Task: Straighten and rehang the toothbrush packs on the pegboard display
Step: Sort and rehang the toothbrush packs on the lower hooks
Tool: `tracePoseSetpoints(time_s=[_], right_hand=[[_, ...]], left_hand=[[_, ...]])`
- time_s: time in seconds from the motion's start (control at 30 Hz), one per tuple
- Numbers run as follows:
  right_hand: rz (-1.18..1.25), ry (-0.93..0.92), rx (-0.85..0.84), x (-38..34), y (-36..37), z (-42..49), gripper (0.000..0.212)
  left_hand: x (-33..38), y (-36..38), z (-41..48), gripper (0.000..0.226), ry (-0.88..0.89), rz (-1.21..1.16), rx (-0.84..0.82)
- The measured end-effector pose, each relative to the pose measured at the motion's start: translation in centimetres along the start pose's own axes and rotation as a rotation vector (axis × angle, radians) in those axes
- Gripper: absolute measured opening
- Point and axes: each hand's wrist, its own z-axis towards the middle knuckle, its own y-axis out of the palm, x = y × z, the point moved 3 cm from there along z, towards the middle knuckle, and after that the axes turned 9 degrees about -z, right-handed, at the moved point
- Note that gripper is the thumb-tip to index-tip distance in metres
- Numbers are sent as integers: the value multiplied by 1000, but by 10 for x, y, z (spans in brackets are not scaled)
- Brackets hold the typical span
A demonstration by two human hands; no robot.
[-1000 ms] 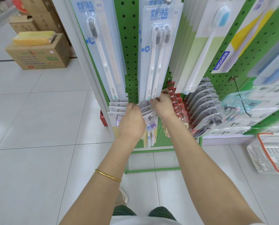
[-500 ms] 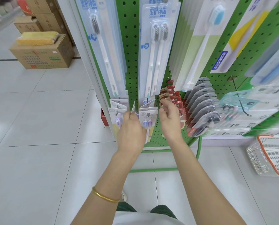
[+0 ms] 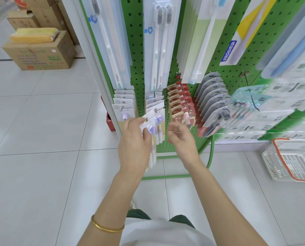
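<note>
A brown cardboard box point(image 3: 40, 54) topped by a yellow wrapped bundle point(image 3: 33, 34) stands on the pale tiled floor point(image 3: 41, 121) at upper left, and a white plastic mesh basket with an orange rim point(image 3: 290, 160) sits at lower right.

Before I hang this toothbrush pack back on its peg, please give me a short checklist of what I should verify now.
1. Left hand has a grip on the loose pack: ok.
2. Right hand free to help: ok, open and empty.
3. Peg tip visible in front of the hanging packs: ok.
4. Loose pack upright and level with the peg tip: not ok, it is tilted and lower.
5. Loose pack's card undamaged: cannot tell, blurred.
</note>
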Motion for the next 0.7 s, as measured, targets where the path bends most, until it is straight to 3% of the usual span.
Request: tracePoseSetpoints(time_s=[0.17,0.27,0.33,0.43,0.5,0.7], right_hand=[[-15,54,-144,5,-6,-19,20],[88,84,-172,5,-17,-30,38],[139,58,-138,1,-24,-34,39],[229,15,-30,-5,-34,-34,22],[318,42,-2,-7,-37,-34,24],[607,227,68,-2,-46,-27,17]], left_hand=[[5,11,-1,22,-50,-257,11],[13,16,3,18,-101,-408,14],[18,20,7,16,-84,-469,-4],[18,34,9,19,95,-300,-65],[17,49,5,31,218,-155,-130],[18,80,-12,52,281,-78,-338]])
